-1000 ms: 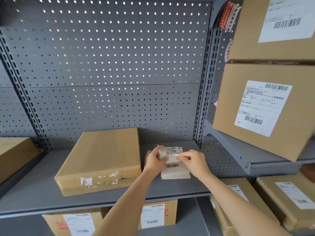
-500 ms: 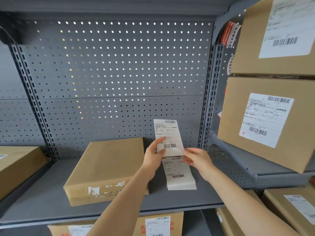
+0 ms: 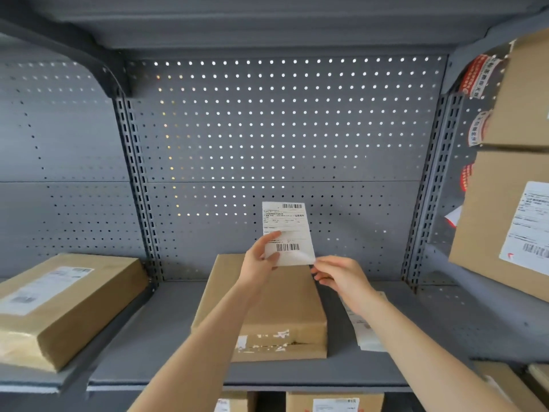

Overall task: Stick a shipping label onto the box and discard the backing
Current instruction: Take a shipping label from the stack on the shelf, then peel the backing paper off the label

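Note:
A flat brown cardboard box (image 3: 285, 304) lies on the grey shelf (image 3: 166, 346), its top bare of any label. My left hand (image 3: 261, 260) holds a white shipping label (image 3: 286, 230) upright above the box's far end, thumb on its printed face. My right hand (image 3: 338, 276) is at the label's lower right corner, fingertips pinching or touching that corner. A stack of more white labels (image 3: 364, 328) lies on the shelf right of the box, partly hidden by my right forearm.
A labelled brown box (image 3: 59, 298) sits on the shelf to the left. Stacked labelled boxes (image 3: 511, 221) fill the shelf at the right. A perforated grey back panel (image 3: 282, 129) closes the bay. More boxes (image 3: 332, 402) stand on the shelf below.
The label has come free of the stack, which now lies apart on the shelf. Both hands have carried it left, over the box. The camera has tilted up and left.

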Motion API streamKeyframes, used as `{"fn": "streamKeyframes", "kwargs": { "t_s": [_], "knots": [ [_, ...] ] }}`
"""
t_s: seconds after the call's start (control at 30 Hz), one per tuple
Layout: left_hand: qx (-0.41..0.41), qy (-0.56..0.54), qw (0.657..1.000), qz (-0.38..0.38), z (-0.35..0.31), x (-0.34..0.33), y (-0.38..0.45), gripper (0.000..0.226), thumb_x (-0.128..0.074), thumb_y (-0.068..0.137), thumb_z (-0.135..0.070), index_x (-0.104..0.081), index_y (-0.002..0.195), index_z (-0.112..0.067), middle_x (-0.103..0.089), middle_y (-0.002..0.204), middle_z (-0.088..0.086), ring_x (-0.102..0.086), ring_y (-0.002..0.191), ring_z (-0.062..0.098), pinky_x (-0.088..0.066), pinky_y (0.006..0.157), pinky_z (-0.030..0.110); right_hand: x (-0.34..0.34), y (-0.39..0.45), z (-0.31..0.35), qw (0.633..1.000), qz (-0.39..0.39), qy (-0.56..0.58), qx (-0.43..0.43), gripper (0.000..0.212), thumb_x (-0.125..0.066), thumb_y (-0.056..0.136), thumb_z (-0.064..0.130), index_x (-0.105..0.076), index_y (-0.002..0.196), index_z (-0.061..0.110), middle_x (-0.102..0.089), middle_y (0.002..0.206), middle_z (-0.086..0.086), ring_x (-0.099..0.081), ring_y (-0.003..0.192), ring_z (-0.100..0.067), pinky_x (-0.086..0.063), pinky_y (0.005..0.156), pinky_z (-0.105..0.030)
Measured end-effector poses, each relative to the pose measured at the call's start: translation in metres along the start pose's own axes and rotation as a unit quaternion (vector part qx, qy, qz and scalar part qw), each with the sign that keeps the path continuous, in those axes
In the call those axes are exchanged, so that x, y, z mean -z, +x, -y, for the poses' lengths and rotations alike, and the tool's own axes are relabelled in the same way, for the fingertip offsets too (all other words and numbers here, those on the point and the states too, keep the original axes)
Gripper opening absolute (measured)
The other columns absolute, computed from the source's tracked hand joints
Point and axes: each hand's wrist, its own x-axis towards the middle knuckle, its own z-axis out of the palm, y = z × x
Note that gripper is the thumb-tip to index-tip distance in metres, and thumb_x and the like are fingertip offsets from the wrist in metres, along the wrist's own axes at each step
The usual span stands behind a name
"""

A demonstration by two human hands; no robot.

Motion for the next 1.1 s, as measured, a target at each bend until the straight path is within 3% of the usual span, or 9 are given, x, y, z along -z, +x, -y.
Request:
{"fn": "streamKeyframes", "kwargs": {
  "t_s": [0.17,0.33,0.53,0.6,0.67,0.73,0.87,0.93,1.1],
  "knots": [
    [0.012,-0.008,1.0,0.004,0.002,0.037,-0.006,0.048,-0.044,0.092,0.008,-0.056,0.122,-0.028,-0.064,0.114,-0.003,-0.061,0.088,0.003,-0.051,0.067,0.011,-0.033,-0.005,-0.003,1.0,0.002,-0.009,0.0,0.009,-0.064,0.086,0.005,-0.071,0.092,0.004,-0.071,0.08,-0.01,-0.065,0.073,-0.019,-0.053,0.07,-0.026],
    [0.012,0.02,1.0,0.007,0.011,0.063,-0.009,0.048,-0.045,0.091,0.005,-0.057,0.119,-0.033,-0.064,0.12,0.0,-0.06,0.092,0.01,-0.05,0.078,0.023,-0.054,-0.011,-0.008,0.999,0.017,-0.029,0.003,0.013,-0.065,0.085,0.005,-0.07,0.097,0.002,-0.071,0.085,-0.012,-0.065,0.076,-0.018,-0.053,0.073,-0.027],
    [0.01,0.126,0.992,-0.007,0.017,0.073,-0.012,0.046,-0.049,0.091,-0.004,-0.053,0.126,-0.033,-0.047,0.095,-0.021,-0.051,0.079,0.003,-0.045,0.07,0.013,-0.064,-0.016,-0.009,0.999,0.011,-0.05,-0.001,0.008,-0.069,0.082,0.005,-0.072,0.089,0.008,-0.072,0.083,-0.01,-0.064,0.075,-0.017,-0.055,0.078,-0.029],
    [0.012,0.162,0.987,-0.008,0.018,0.072,-0.011,0.05,-0.054,0.088,-0.008,-0.05,0.131,-0.034,-0.052,0.108,-0.013,-0.053,0.097,0.01,-0.046,0.084,0.023,-0.065,-0.016,-0.009,0.999,0.011,-0.053,-0.002,0.008,-0.07,0.082,0.006,-0.073,0.09,0.008,-0.071,0.083,-0.01,-0.064,0.074,-0.017,-0.055,0.078,-0.03],
    [0.002,0.227,0.974,-0.008,0.02,0.071,-0.007,0.053,-0.061,0.085,-0.015,-0.048,0.131,-0.037,-0.042,0.141,0.001,-0.037,0.132,0.026,-0.035,0.108,0.04,-0.064,-0.016,-0.008,0.998,0.011,-0.056,0.002,0.008,-0.07,0.082,0.007,-0.073,0.089,0.01,-0.072,0.083,-0.01,-0.065,0.076,-0.017,-0.055,0.079,-0.03],
    [-0.011,0.272,0.962,-0.011,0.02,0.068,-0.008,0.049,-0.064,0.085,-0.02,-0.052,0.13,-0.034,-0.031,0.15,0.002,-0.022,0.141,0.028,-0.026,0.111,0.042,-0.063,-0.016,-0.008,0.998,0.012,-0.061,0.005,0.009,-0.071,0.081,0.008,-0.073,0.09,0.01,-0.073,0.084,-0.01,-0.065,0.077,-0.017,-0.055,0.079,-0.03],
    [-0.065,0.204,0.977,0.023,0.018,0.055,-0.01,0.019,-0.074,0.079,-0.03,-0.073,0.097,-0.026,-0.063,0.11,-0.012,-0.059,0.105,0.005,-0.046,0.089,0.023,-0.062,-0.01,-0.009,0.999,0.017,-0.046,0.009,0.012,-0.071,0.081,0.008,-0.074,0.093,0.007,-0.073,0.084,-0.011,-0.065,0.077,-0.017,-0.054,0.079,-0.03],
    [-0.065,0.198,0.977,0.045,0.015,0.048,-0.01,0.012,-0.075,0.077,-0.032,-0.075,0.087,-0.026,-0.07,0.092,-0.017,-0.062,0.084,-0.003,-0.049,0.077,0.016,-0.062,-0.008,-0.009,0.999,0.032,-0.038,0.012,0.012,-0.071,0.081,0.008,-0.075,0.092,0.007,-0.073,0.084,-0.011,-0.066,0.078,-0.018,-0.054,0.08,-0.031],
    [-0.076,0.209,0.974,0.039,0.017,0.04,-0.006,0.014,-0.077,0.075,-0.03,-0.077,0.087,-0.022,-0.075,0.086,-0.01,-0.067,0.082,0.002,-0.051,0.073,0.013,-0.059,-0.006,-0.011,0.997,0.059,-0.044,0.029,0.012,-0.064,0.086,0.006,-0.073,0.094,0.005,-0.072,0.082,-0.009,-0.065,0.076,-0.016,-0.054,0.077,-0.028]
  ]
}}
